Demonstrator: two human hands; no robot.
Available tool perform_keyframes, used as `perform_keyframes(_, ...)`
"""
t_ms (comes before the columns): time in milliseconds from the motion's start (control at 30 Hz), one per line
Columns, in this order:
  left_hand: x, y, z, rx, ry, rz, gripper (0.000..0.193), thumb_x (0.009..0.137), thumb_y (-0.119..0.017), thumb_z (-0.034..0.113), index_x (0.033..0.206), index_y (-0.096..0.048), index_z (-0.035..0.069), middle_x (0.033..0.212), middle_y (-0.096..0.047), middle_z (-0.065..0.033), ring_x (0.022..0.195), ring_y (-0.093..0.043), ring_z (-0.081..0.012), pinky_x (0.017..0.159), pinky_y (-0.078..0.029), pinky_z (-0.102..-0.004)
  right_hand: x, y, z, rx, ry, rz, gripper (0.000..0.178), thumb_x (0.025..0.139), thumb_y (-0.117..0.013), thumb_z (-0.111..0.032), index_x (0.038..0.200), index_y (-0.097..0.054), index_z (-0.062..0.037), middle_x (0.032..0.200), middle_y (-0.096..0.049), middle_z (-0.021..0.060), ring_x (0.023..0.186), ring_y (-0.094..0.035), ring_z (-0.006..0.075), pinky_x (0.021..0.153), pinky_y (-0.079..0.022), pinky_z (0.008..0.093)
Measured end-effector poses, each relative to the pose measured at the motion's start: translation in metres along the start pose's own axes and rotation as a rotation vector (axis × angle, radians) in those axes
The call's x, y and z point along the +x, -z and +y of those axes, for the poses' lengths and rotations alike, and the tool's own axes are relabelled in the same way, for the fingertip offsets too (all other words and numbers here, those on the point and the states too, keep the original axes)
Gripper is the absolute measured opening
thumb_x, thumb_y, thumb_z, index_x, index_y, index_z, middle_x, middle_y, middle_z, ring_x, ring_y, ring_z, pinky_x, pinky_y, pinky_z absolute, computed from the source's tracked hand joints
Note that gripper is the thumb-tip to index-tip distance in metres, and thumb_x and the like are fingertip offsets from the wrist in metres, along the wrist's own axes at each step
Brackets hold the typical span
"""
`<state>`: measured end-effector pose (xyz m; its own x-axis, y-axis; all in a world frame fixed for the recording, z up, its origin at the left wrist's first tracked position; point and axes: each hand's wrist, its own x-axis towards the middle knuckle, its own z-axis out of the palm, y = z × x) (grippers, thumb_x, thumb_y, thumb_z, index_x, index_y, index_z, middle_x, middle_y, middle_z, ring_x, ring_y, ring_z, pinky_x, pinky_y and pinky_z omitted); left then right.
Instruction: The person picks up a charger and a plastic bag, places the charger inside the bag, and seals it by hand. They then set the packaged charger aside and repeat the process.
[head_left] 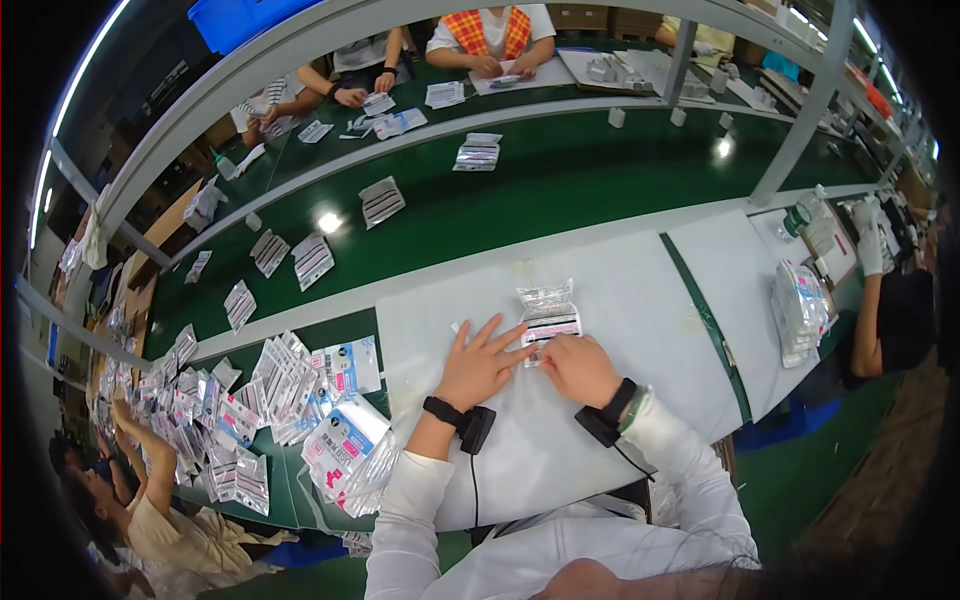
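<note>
Facing the silver packet (552, 308) just beyond the fingertips of the right hand (582, 371), lengthwise away from them. Covering its near end with that nearer hand, fingers curled and touching; cannot tell whether pinching. Spreading the left hand (476, 368) wide, unclenched, at the packet's left edge.

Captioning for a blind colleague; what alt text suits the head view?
A person's spread left hand and curled right hand meet at a silvery packet on a white surface. More packets heap at left; others dot the green surface beyond.
</note>
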<state>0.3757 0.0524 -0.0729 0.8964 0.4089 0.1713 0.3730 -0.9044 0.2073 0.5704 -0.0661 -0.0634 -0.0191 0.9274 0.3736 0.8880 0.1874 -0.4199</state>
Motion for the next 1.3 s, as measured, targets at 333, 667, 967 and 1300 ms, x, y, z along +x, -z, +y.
perform_keyframes(333,-0.003,0.005,-0.002,-0.047,0.027,-0.043,0.059,0.081,-0.052,0.009,0.131,-0.059,0.039,0.151,-0.042,0.0083,0.143,-0.031,-0.0266,0.114,-0.017,-0.06,-0.282,0.136,0.065,0.086,-0.945,0.835,0.013,0.098,-0.055,-0.014,0.092,-0.052,-0.0028,0.081,-0.046,0.0019,0.077,-0.045,0.0121,0.07,-0.041,0.0268)
perform_keyframes(667,0.007,0.001,-0.003,-0.051,0.007,-0.029,0.059,0.079,-0.05,0.006,0.129,-0.062,0.035,0.151,-0.043,0.0059,0.144,-0.03,-0.0278,0.115,-0.014,-0.058,-0.503,-0.062,0.174,-0.319,-1.376,0.23,0.035,0.09,-0.053,-0.012,0.122,-0.059,0.0005,0.123,-0.061,0.0234,0.115,-0.056,0.0427,0.103,-0.042,0.0465)
perform_keyframes(967,0.001,0.001,0.001,-0.104,0.04,-0.032,0.057,0.082,-0.05,0.007,0.129,-0.061,0.037,0.15,-0.044,0.0061,0.144,-0.03,-0.0269,0.116,-0.012,-0.0583,-0.418,0.084,0.141,-0.113,-1.388,0.616,0.027,0.091,-0.063,-0.017,0.114,-0.067,-0.0036,0.104,-0.07,0.0151,0.096,-0.068,0.0263,0.083,-0.052,0.0352)
perform_keyframes(1300,0.002,-0.003,0.0,-0.079,0.06,0.008,0.059,0.085,-0.055,0.011,0.139,-0.051,0.035,0.149,-0.043,0.0101,0.142,-0.032,-0.0233,0.115,-0.016,-0.0591,-0.341,0.107,0.116,-0.055,-0.972,0.94,0.016,0.094,-0.058,-0.008,0.105,-0.067,-0.0015,0.104,-0.067,0.0074,0.092,-0.061,0.0142,0.082,-0.049,0.0284)
